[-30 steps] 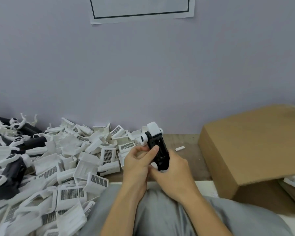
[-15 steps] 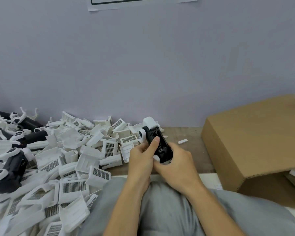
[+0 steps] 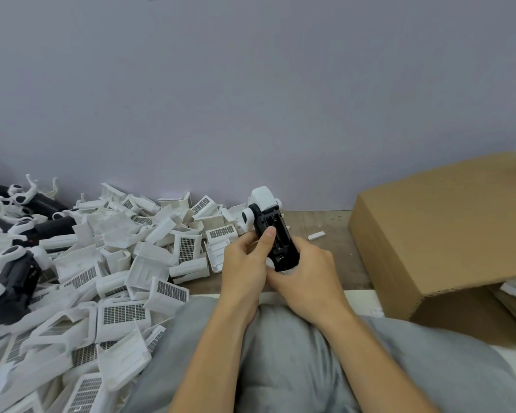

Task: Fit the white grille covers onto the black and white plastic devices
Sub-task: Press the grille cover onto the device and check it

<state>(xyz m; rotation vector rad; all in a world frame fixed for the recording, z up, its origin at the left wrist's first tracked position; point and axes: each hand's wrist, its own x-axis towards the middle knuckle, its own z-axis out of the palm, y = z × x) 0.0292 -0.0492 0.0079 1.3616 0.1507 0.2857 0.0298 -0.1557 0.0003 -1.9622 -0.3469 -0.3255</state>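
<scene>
A black and white plastic device point(image 3: 276, 234) is held upright-tilted above the wooden table edge, its white end pointing to the wall. My left hand point(image 3: 245, 263) grips its left side, thumb pressed on the black open face. My right hand point(image 3: 307, 275) wraps its lower right end from below. A heap of white grille covers point(image 3: 122, 314) spreads over the left of the table. More black and white devices point(image 3: 12, 281) lie at the far left.
A large brown cardboard box point(image 3: 447, 222) with an open flap stands at the right. A small white plastic piece point(image 3: 316, 235) lies on the wooden table point(image 3: 334, 251) near the box. My grey-trousered lap point(image 3: 286, 353) fills the foreground. The wall is close behind.
The view has tilted down, so the paper on the wall has left the frame. Both hands keep the same hold on the device, which has barely moved.
</scene>
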